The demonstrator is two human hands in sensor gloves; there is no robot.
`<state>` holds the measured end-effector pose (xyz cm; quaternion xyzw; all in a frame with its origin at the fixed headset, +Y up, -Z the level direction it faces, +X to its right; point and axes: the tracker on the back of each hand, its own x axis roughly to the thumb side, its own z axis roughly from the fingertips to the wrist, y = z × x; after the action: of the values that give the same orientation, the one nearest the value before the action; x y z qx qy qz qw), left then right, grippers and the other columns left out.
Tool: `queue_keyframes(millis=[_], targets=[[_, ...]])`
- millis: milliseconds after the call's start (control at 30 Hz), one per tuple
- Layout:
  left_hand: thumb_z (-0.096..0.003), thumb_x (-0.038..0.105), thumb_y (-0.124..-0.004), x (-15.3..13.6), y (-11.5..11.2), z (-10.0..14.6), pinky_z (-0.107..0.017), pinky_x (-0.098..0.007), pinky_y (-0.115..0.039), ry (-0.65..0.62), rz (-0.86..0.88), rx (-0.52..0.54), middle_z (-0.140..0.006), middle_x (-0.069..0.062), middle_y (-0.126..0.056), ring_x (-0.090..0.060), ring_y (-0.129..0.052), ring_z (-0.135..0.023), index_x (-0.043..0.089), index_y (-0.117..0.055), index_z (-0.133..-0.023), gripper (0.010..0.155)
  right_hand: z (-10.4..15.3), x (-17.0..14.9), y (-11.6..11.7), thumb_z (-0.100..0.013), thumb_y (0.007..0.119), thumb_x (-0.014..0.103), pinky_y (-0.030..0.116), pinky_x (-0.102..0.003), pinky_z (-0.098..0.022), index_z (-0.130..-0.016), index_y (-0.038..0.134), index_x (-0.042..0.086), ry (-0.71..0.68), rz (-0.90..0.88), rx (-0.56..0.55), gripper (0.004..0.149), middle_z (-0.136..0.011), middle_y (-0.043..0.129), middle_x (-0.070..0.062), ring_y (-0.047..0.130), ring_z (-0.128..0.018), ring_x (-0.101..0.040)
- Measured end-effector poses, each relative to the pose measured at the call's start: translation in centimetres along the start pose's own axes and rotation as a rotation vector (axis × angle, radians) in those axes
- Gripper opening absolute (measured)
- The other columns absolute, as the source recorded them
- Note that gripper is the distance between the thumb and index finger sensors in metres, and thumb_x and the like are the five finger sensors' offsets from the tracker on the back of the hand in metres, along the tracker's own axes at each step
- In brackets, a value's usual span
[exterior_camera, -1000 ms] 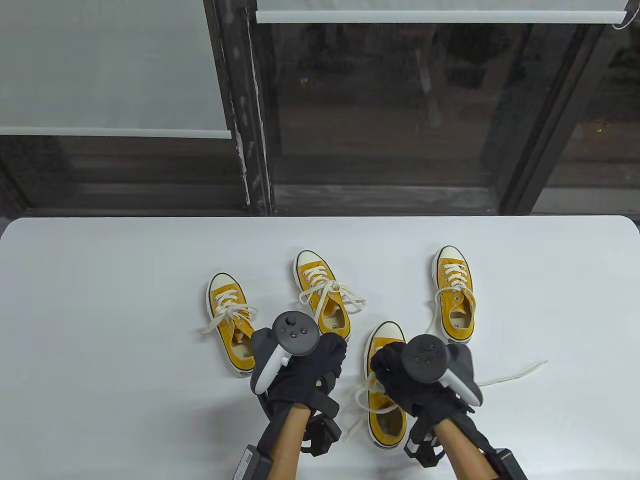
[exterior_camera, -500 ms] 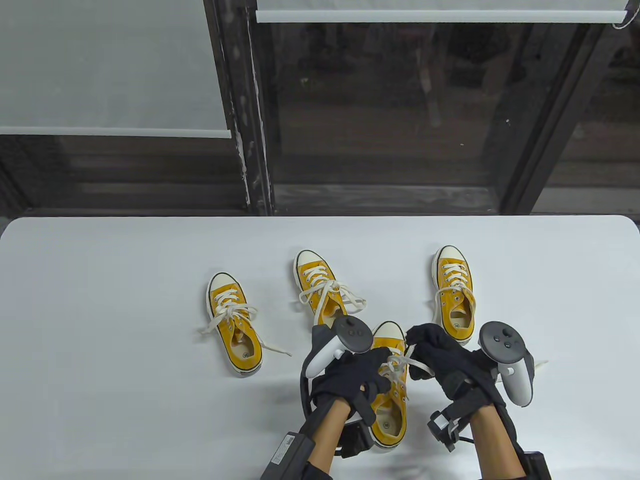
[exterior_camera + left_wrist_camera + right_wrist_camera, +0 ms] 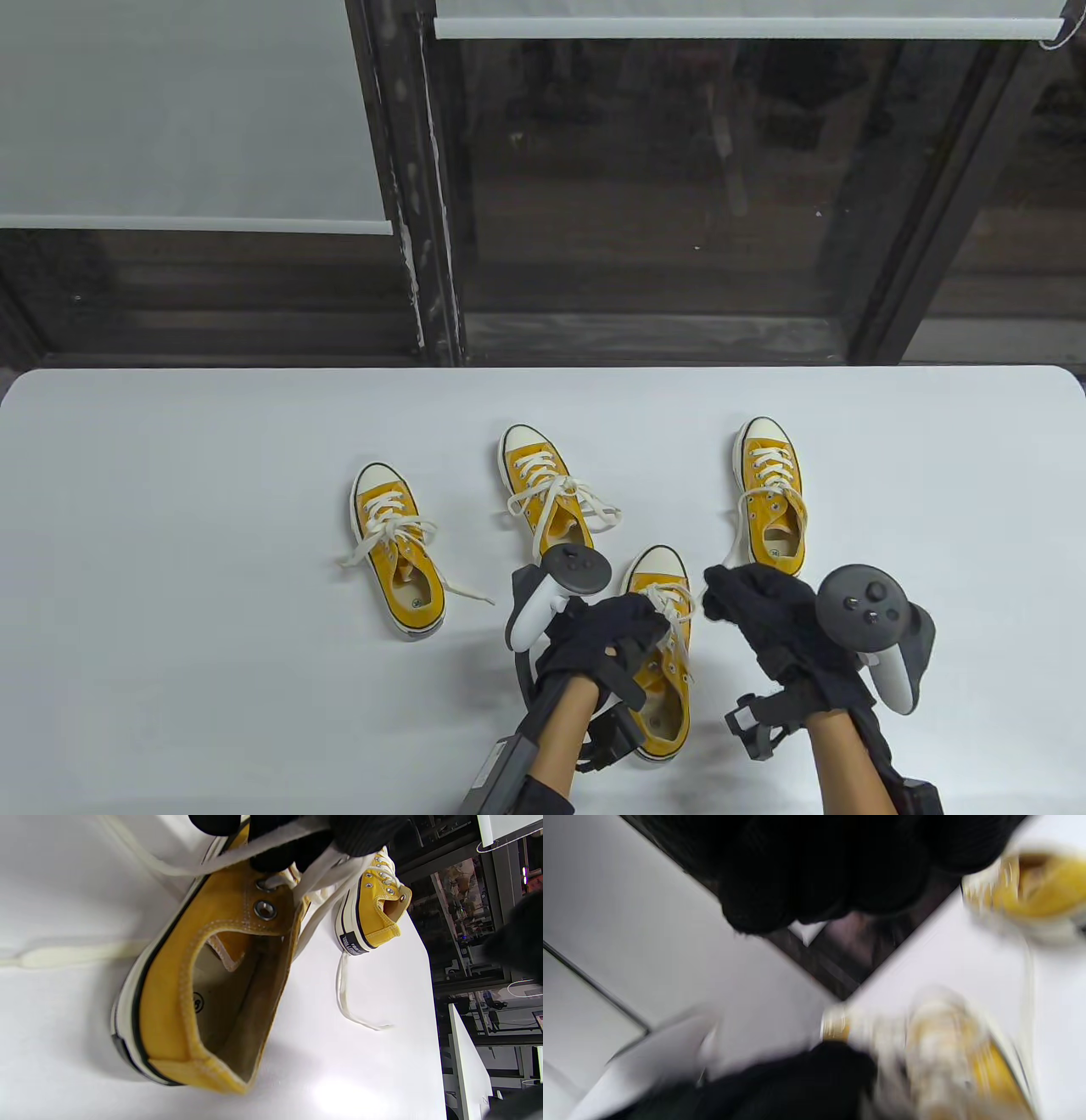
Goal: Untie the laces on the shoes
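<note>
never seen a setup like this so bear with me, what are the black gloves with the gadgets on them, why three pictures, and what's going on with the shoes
There is no machine here: these are a person's two hands in black sensor gloves. The left hand and right hand each have a tracker strapped to the back; the fingers don't hold it.

One camera looks down at the white table. The other two sit on the wrists; the right wrist one is badly blurred.

Four yellow sneakers lie on the table. The left hand holds the laces of the nearest sneaker. The far-left sneaker and middle sneaker look tied, and the far-right sneaker looks undone. Whether the right hand holds anything, I cannot tell.
</note>
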<state>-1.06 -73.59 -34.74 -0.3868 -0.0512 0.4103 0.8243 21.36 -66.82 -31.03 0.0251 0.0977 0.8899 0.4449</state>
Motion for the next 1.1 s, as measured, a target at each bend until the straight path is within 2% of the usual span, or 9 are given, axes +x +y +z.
queue_keyframes(millis=[67, 100, 167, 267, 367, 667, 867, 967, 1100], targets=[[-0.066, 0.045, -0.059, -0.1, 0.1, 0.0, -0.083, -0.066, -0.029, -0.007, 0.023, -0.013, -0.114, 0.0, -0.058, -0.033, -0.035, -0.117, 0.027, -0.062, -0.105, 0.043, -0.8, -0.7, 1.6, -0.065, 0.068, 0.051, 0.062, -0.056, -0.065, -0.086, 0.089, 0.022, 0.184, 0.161, 0.246, 0.042, -0.075, 0.087, -0.005, 0.089, -0.064, -0.026], [-0.0661, 0.044, -0.059, -0.1, 0.1, 0.0, -0.083, -0.066, -0.029, -0.007, 0.025, -0.005, -0.114, -0.001, -0.058, -0.033, -0.035, -0.117, 0.027, -0.062, -0.106, 0.043, -1.1, -1.0, 2.1, -0.065, 0.069, 0.048, 0.062, -0.055, -0.066, -0.098, 0.079, 0.025, 0.195, 0.247, 0.254, 0.042, -0.081, 0.083, -0.003, 0.087, -0.07, -0.025], [-0.066, 0.042, -0.058, -0.1, 0.1, 0.0, -0.083, -0.066, -0.029, -0.01, 0.021, -0.003, -0.114, -0.001, -0.059, -0.033, -0.034, -0.117, 0.026, -0.063, -0.106, 0.043, -1.9, -1.8, 3.4, -0.063, 0.074, 0.041, 0.059, -0.057, -0.068, -0.1, 0.078, 0.026, 0.263, 0.327, 0.238, 0.04, -0.094, 0.075, -0.006, 0.08, -0.084, -0.029], [-0.0655, 0.04, -0.06, 0.0, 0.2, 0.1, -0.082, -0.066, -0.03, -0.012, 0.009, 0.009, -0.113, -0.001, -0.061, -0.034, -0.036, -0.117, 0.025, -0.065, -0.105, 0.043, -2.4, -2.6, 4.4, -0.063, 0.074, 0.041, 0.055, -0.057, -0.07, -0.111, 0.061, 0.022, 0.274, 0.126, 0.224, 0.054, -0.108, 0.056, -0.013, 0.064, -0.096, -0.036], [-0.0647, 0.039, -0.062, 0.2, 0.1, 0.2, -0.082, -0.065, -0.032, -0.021, 0.004, 0.013, -0.11, -0.003, -0.066, -0.034, -0.039, -0.116, 0.022, -0.069, -0.103, 0.042, -2.6, -2.9, 4.8, -0.061, 0.076, 0.04, 0.053, -0.057, -0.071, -0.103, 0.067, 0.017, 0.247, 0.002, 0.164, 0.049, -0.108, 0.052, -0.013, 0.06, -0.098, -0.037], [-0.0629, 0.038, -0.061, 0.2, -0.1, 0.2, -0.082, -0.062, -0.037, -0.019, 0.005, 0.005, -0.105, -0.006, -0.069, -0.031, -0.044, -0.114, 0.018, -0.071, -0.099, 0.043, -3.0, -3.3, 5.5, -0.06, 0.067, 0.033, 0.051, -0.06, -0.071, -0.093, 0.07, 0.017, 0.272, 0.055, 0.177, 0.036, -0.106, 0.055, -0.011, 0.062, -0.098, -0.036], [-0.065, 0.04, -0.061, 0.4, 0.6, 1.4, -0.082, -0.062, -0.037, 0.072, -0.138, 0.23, -0.115, -0.002, -0.059, -0.033, -0.044, -0.115, 0.027, -0.061, -0.108, 0.045, -2.9, -3.8, 5.0, -0.06, 0.066, 0.031, 0.05, -0.06, -0.07, -0.092, 0.072, 0.016, 0.285, -0.042, 0.189, 0.036, -0.106, 0.053, -0.013, 0.058, -0.099, -0.039], [-0.0618, 0.034, -0.073, 1.4, 1.2, 3.2, -0.08, -0.063, -0.041, 0.057, -0.248, 0.389, -0.118, -0.004, -0.053, -0.034, -0.048, -0.112, 0.025, -0.05, -0.113, 0.057, -2.9, -4.3, 4.9, -0.061, 0.066, 0.033, 0.05, -0.06, -0.07, -0.093, 0.071, 0.016, 0.298, -0.08, 0.189, 0.036, -0.107, 0.051, -0.013, 0.057, -0.099, -0.04], [-0.0538, 0.036, -0.087, 3.2, 1.1, 4.7, -0.076, -0.065, -0.05, 0.006, -0.327, 0.42, -0.087, -0.002, -0.088, -0.028, -0.079, -0.095, 0.022, -0.082, -0.092, 0.042, -2.9, -4.5, 5.0, -0.063, 0.065, 0.033, 0.05, -0.059, -0.071, -0.094, 0.071, 0.015, 0.305, -0.122, 0.208, 0.037, -0.107, 0.05, -0.014, 0.056, -0.1, -0.04]])
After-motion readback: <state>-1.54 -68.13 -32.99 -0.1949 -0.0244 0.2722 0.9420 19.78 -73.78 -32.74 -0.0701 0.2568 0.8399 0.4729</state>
